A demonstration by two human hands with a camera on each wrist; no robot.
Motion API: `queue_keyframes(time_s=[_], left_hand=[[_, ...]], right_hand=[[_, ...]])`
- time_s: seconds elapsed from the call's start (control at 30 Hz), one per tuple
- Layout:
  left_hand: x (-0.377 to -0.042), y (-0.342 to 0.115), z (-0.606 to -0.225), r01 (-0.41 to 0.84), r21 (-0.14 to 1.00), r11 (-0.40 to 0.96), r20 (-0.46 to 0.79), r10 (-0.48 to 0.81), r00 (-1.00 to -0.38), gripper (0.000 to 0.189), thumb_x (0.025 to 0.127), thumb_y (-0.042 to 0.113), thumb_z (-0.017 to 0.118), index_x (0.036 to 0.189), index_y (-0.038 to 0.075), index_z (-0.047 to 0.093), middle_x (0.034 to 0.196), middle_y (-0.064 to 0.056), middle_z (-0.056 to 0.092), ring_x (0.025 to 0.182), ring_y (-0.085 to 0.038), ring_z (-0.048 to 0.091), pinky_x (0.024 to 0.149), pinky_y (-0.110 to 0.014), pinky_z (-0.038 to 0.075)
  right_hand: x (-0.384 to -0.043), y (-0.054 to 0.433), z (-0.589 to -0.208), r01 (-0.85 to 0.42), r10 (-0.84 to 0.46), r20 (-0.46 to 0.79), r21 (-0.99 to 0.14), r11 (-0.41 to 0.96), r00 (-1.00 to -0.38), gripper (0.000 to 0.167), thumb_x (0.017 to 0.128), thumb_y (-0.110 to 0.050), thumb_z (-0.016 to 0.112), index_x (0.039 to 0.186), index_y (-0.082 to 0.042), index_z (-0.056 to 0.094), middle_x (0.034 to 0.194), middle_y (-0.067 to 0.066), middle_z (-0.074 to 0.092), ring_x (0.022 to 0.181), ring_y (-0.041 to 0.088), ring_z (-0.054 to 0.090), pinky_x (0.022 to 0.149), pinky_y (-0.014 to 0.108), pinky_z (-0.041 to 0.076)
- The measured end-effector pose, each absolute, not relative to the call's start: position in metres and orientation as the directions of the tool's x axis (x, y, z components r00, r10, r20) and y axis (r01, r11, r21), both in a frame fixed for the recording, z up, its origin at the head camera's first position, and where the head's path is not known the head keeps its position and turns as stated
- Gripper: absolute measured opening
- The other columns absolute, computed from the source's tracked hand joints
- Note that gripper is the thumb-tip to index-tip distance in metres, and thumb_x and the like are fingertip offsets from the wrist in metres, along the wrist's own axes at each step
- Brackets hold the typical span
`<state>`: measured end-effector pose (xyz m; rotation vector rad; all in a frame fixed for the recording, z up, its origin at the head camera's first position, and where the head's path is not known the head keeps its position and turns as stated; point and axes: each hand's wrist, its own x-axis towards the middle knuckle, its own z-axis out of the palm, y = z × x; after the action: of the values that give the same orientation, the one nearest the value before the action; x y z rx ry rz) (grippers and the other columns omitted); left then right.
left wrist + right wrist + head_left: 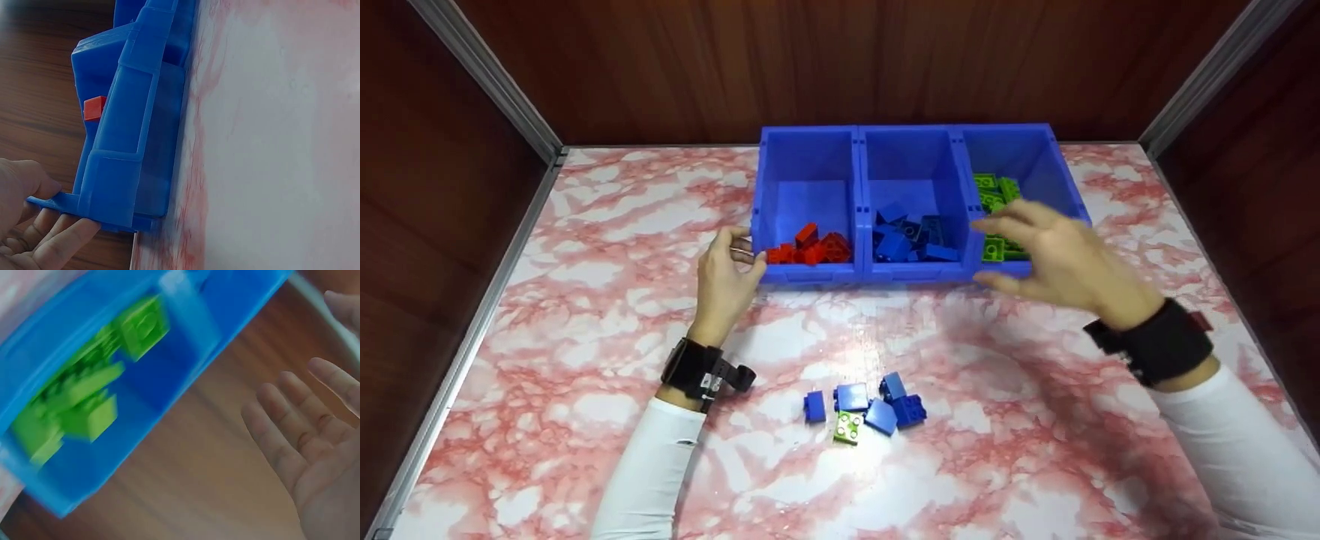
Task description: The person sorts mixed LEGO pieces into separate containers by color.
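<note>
Three blue bins stand joined in a row at the back of the table. My left hand (725, 281) grips the outer side wall of the left bin (808, 277), thumb on one side and fingers on the other. Red bricks (810, 247) lie in that bin, dark blue bricks (896, 244) in the middle bin (911, 276). My right hand (1065, 255) hovers over the front of the right bin (1069, 180), its fingers spread and holding nothing. Green bricks (93, 402) fill part of the right bin, partly hidden by this hand in the head view.
On the table (765, 480) in front of the bins lie several loose blue bricks (852, 397) and one green brick (848, 427). Dark wooden panels (840, 67) with metal edges wall in the back and both sides.
</note>
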<state>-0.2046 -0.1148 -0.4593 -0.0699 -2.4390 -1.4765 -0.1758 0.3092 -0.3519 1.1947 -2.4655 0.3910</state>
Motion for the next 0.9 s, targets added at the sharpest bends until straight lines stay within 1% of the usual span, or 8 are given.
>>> queue_keyframes(time_s=[0.1,0.2,0.33,0.43,0.47,0.67,0.77,0.9], left_hand=[[-0.205,-0.115,-0.459,0.191,0.856,0.48,0.274,-0.108,-0.956,0.034,0.092,-0.001,0.073,0.124,-0.004,0.062,0.106,-0.02,0.07,0.092,-0.032,0.071,0.089,-0.041,0.062],[-0.205,-0.115,-0.458,0.185,0.854,0.486,0.269,-0.109,-0.957,0.035,0.092,-0.001,0.073,0.124,-0.004,0.062,0.107,-0.019,0.071,0.093,-0.032,0.071,0.088,-0.039,0.061],[-0.205,-0.115,-0.457,0.183,0.854,0.486,0.265,-0.104,-0.959,0.036,0.092,0.0,0.073,0.125,-0.004,0.061,0.108,-0.019,0.071,0.094,-0.031,0.071,0.089,-0.04,0.061],[-0.205,-0.115,-0.458,0.186,0.855,0.485,0.266,-0.102,-0.959,0.035,0.092,0.001,0.072,0.125,-0.004,0.062,0.107,-0.019,0.071,0.094,-0.031,0.072,0.089,-0.039,0.061],[-0.205,-0.116,-0.458,0.186,0.855,0.484,0.267,-0.103,-0.958,0.035,0.092,0.001,0.072,0.125,-0.004,0.062,0.107,-0.019,0.071,0.094,-0.031,0.072,0.088,-0.039,0.061],[-0.206,-0.116,-0.458,0.179,0.858,0.482,0.259,-0.105,-0.96,0.035,0.092,0.002,0.072,0.125,-0.004,0.062,0.107,-0.019,0.071,0.094,-0.031,0.071,0.088,-0.038,0.06],[-0.205,-0.116,-0.458,0.177,0.858,0.482,0.255,-0.101,-0.962,0.036,0.092,0.001,0.072,0.126,-0.004,0.062,0.109,-0.02,0.07,0.095,-0.032,0.07,0.089,-0.04,0.061],[-0.205,-0.115,-0.458,0.175,0.86,0.48,0.25,-0.098,-0.963,0.036,0.093,0.001,0.072,0.127,-0.004,0.061,0.109,-0.02,0.07,0.096,-0.032,0.07,0.09,-0.041,0.061]], right_hand=[[-0.163,0.292,-0.357,-0.836,-0.741,0.413,-0.104,0.538,-0.529,0.074,0.079,-0.038,0.089,0.14,-0.004,0.064,0.127,0.024,0.068,0.095,0.031,0.072,0.071,0.041,0.066],[-0.149,0.274,-0.365,-0.864,-0.778,0.384,-0.138,0.485,-0.498,0.084,0.076,-0.043,0.089,0.144,-0.005,0.061,0.132,0.024,0.065,0.108,0.032,0.07,0.08,0.043,0.067],[-0.133,0.253,-0.383,-0.902,-0.823,0.371,-0.15,0.404,-0.43,0.086,0.073,-0.049,0.091,0.141,-0.005,0.062,0.131,0.02,0.067,0.106,0.028,0.072,0.076,0.035,0.067],[-0.121,0.242,-0.397,-0.917,-0.856,0.33,-0.163,0.364,-0.399,0.082,0.072,-0.049,0.092,0.137,-0.007,0.065,0.128,0.018,0.068,0.1,0.025,0.072,0.074,0.032,0.066],[-0.117,0.24,-0.401,-0.915,-0.865,0.302,-0.173,0.365,-0.402,0.081,0.072,-0.05,0.092,0.137,-0.008,0.065,0.128,0.018,0.068,0.102,0.024,0.072,0.077,0.034,0.067],[-0.1,0.229,-0.424,-0.881,-0.88,0.143,-0.225,0.417,-0.453,0.073,0.075,-0.055,0.09,0.134,-0.02,0.067,0.128,0.008,0.066,0.101,0.017,0.068,0.077,0.035,0.065],[-0.096,0.228,-0.434,-0.878,-0.881,0.142,-0.243,0.412,-0.452,0.062,0.077,-0.053,0.09,0.126,-0.022,0.07,0.12,0.002,0.064,0.098,0.013,0.065,0.078,0.033,0.064],[-0.091,0.23,-0.444,-0.899,-0.898,0.168,-0.245,0.362,-0.407,0.047,0.079,-0.046,0.091,0.116,-0.021,0.073,0.108,-0.001,0.062,0.089,0.009,0.059,0.074,0.027,0.06]])
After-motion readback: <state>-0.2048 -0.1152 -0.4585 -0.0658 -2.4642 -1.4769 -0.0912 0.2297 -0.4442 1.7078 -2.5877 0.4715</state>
